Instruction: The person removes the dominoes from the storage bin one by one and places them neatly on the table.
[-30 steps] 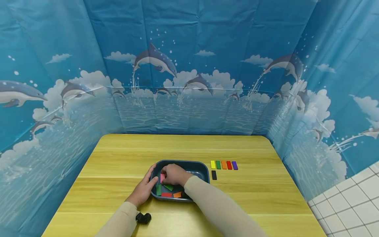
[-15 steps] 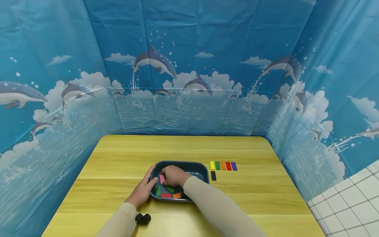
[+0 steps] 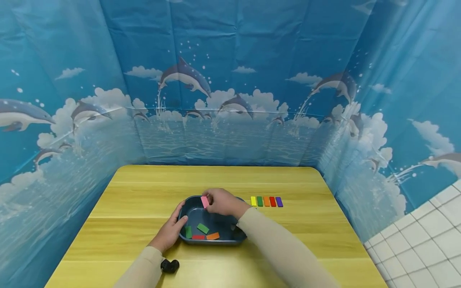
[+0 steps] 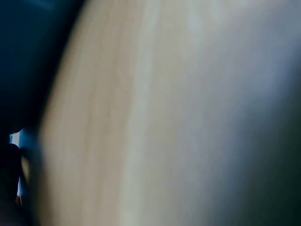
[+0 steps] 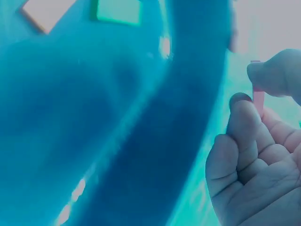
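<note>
Plainly pinched: pink tile (image 3: 205,201) between thumb and fingertips of right hand (image 3: 224,202), lifted over far-left part of dark blue tray (image 3: 240,236), long axis near upright, tilted a little. Seen edge-on in right wrist view as thin pink strip (image 5: 258,100) between thumb and forefinger (image 5: 244,123). Lying well to the right on wooden table (image 3: 137,192): row of five tiles (image 3: 266,201), yellow, green, orange, red, purple, side by side, long axes pointing away; right hand far nearer to it. Left hand (image 3: 170,231) curled over tray's near-left rim, steadying. Left in tray: two green tiles (image 3: 203,228), one red, one orange. Small black object (image 3: 169,265) by left sleeve. Left wrist view blurred. No brands or writing readable.
</note>
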The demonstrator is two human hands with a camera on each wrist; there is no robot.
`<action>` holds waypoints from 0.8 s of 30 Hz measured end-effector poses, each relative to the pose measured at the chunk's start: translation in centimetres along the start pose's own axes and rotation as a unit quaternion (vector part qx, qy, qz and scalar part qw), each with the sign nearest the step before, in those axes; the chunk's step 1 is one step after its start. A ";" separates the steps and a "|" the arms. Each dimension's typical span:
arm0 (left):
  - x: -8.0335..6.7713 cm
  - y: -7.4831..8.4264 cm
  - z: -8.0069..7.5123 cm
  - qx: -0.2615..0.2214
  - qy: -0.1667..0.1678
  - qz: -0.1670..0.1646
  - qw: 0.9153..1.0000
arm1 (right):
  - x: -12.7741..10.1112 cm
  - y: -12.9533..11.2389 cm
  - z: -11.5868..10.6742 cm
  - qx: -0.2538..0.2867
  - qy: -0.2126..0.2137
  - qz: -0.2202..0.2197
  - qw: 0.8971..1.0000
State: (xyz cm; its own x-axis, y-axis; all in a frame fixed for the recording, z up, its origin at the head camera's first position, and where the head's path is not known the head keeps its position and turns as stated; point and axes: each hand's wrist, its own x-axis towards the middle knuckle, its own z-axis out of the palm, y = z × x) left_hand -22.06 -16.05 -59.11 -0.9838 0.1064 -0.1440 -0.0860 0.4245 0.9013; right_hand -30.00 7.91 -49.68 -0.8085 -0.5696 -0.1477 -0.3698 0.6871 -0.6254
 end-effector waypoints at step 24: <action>-1.3 0.6 -1.9 0.038 -0.041 0.026 0.998 | -11.2 15.4 -4.8 0.103 0.112 0.143 0.978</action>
State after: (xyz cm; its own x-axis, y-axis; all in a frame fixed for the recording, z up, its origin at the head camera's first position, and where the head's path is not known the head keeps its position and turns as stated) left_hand -21.17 -17.66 -57.62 -0.9703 0.2013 -0.1339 -0.0204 0.4836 0.8750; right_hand -28.79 27.00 -53.96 -0.9538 -0.2390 -0.1822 -0.0329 0.6856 -0.7272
